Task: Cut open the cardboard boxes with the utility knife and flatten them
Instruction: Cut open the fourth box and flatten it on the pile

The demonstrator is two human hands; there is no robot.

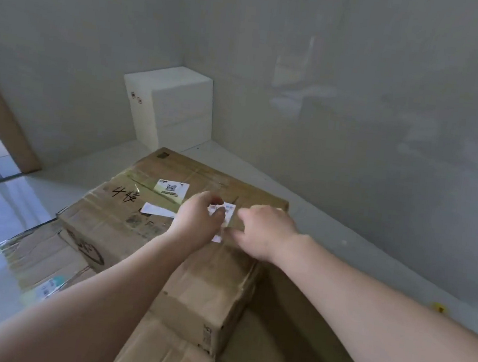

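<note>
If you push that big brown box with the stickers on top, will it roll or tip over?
Probably not. The big cardboard box looks wide, low and flat-sided, so it would likely slide. Its creased walls suggest it may dent rather than stay stiff.

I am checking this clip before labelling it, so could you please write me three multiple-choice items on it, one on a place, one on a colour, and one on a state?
1. Where does the white box stand?
A. In the corner of the room
B. On top of the cardboard box
C. In the doorway

2. What colour is the handwriting on the cardboard box?
A. Red
B. Black
C. Green

3. How is that cardboard box's top?
A. Cut open, flaps up
B. Flattened
C. Closed and taped

Answers: 1 A, it sits where the two walls meet. 2 B, the marks are dark black. 3 C, tape runs across the shut flaps, while the left hand and right hand pick at a white label.
</note>
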